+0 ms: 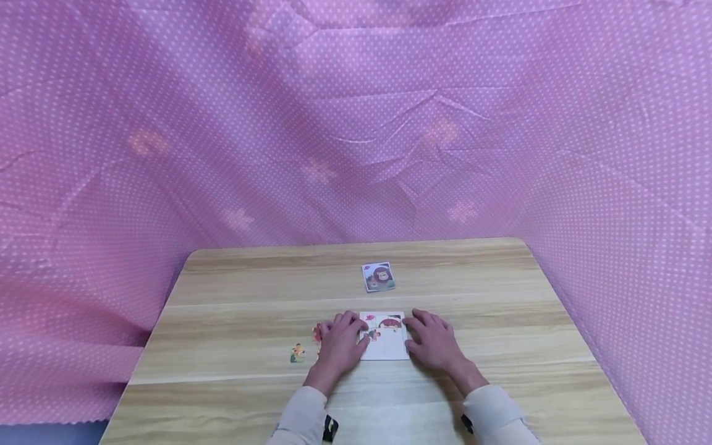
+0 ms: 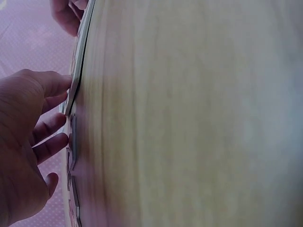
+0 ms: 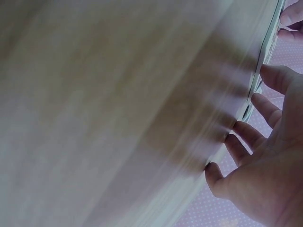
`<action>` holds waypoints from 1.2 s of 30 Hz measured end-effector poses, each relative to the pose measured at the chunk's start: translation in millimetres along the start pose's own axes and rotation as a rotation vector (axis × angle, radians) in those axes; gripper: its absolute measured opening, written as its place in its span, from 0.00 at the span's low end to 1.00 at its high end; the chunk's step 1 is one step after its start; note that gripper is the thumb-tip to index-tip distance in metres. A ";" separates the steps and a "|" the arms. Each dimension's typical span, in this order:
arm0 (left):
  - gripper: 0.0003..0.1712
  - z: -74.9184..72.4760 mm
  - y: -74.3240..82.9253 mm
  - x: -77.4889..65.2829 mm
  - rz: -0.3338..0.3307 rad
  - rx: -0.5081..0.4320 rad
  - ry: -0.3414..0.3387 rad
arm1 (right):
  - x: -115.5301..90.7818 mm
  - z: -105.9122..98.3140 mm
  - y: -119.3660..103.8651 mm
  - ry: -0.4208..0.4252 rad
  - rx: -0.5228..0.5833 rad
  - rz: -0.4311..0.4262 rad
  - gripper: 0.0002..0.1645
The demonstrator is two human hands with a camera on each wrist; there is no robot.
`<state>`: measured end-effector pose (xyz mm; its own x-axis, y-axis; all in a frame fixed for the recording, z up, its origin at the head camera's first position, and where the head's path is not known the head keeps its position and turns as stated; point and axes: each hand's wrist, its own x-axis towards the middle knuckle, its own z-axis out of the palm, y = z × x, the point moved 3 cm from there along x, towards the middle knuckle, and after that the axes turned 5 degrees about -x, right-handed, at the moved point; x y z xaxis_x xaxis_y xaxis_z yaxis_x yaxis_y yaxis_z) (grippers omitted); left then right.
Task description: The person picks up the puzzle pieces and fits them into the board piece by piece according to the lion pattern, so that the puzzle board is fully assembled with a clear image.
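Note:
A white puzzle board [image 1: 392,351] lies between both hands in the head view, with a lion-mane puzzle piece [image 1: 390,322] near its upper right corner. Over the board's left edge reach the thumb and index finger of my left hand [image 1: 342,343], their tips beside a small colourful puzzle piece [image 1: 372,335]. Its other fingers extend toward the table by loose pieces in the left wrist view. My right hand [image 1: 436,343] touches the board's right edge with thumb and fingertips, fingers spread and loosely bent. In the right wrist view the right hand's palm [image 3: 270,175] shows no object.
A lion picture card [image 1: 379,277] lies beyond the board. Left of my left hand are a loose yellow-and-green puzzle piece [image 1: 297,353] and a red one [image 1: 317,332], partly covered by the hand. A pink dotted curtain [image 1: 356,154] hangs around the wooden table [image 1: 233,395].

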<state>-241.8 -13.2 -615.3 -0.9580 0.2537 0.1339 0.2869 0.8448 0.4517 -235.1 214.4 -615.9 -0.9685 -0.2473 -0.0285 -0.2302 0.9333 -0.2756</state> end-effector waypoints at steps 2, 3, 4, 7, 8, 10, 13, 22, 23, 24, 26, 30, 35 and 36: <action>0.13 -0.3 -1.5 0.2 -0.004 -0.012 0.000 | 0.4 0.1 -0.4 0.002 -0.001 -0.001 0.30; 0.14 -0.8 -2.7 0.4 -0.007 -0.021 0.000 | 0.6 0.0 -0.8 0.000 0.000 0.000 0.30; 0.15 -1.6 -4.4 0.5 -0.015 -0.031 -0.002 | 0.9 0.1 -1.1 0.001 -0.002 -0.001 0.30; 0.17 -6.7 -11.3 0.1 -0.043 -0.044 0.007 | 1.3 -0.5 -2.3 0.003 -0.002 -0.002 0.30; 0.17 -9.3 -14.3 -0.1 -0.055 -0.043 0.015 | 1.6 -0.7 -2.7 0.004 -0.002 -0.003 0.30; 0.17 -14.9 -20.4 -1.0 -0.075 -0.035 0.030 | 1.7 -1.3 -3.2 0.007 -0.002 -0.001 0.31; 0.15 -22.6 -30.0 -3.2 -0.100 -0.033 0.048 | 1.7 -2.1 -3.5 0.007 0.000 0.005 0.31; 0.20 -38.5 -63.1 -10.8 -0.190 -0.057 0.065 | 4.1 -0.9 -5.0 -0.001 0.004 0.011 0.31; 0.20 -40.5 -67.0 -11.5 -0.195 -0.052 0.070 | 4.4 -0.4 -5.1 0.005 -0.002 0.009 0.31; 0.20 -42.4 -70.5 -12.5 -0.199 -0.045 0.076 | 4.7 -0.2 -5.2 0.006 -0.003 0.009 0.30; 0.21 -45.4 -77.0 -14.5 -0.205 -0.033 0.079 | 4.6 0.3 -5.5 0.013 -0.010 0.006 0.30; 0.23 -48.3 -87.4 -18.3 -0.208 -0.023 0.061 | 4.2 0.6 -5.6 0.009 -0.015 0.007 0.29; 0.24 -48.2 -94.5 -21.9 -0.217 -0.020 0.043 | 3.2 0.0 -5.1 0.001 -0.009 0.010 0.29; 0.24 -48.3 -95.2 -22.2 -0.217 -0.019 0.042 | 3.1 -0.2 -5.2 0.001 -0.007 0.009 0.29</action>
<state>-247.9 -121.9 -618.6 -0.9966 0.0464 0.0680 0.0739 0.8684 0.4903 -236.9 208.8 -614.4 -0.9705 -0.2391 -0.0301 -0.2225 0.9373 -0.2684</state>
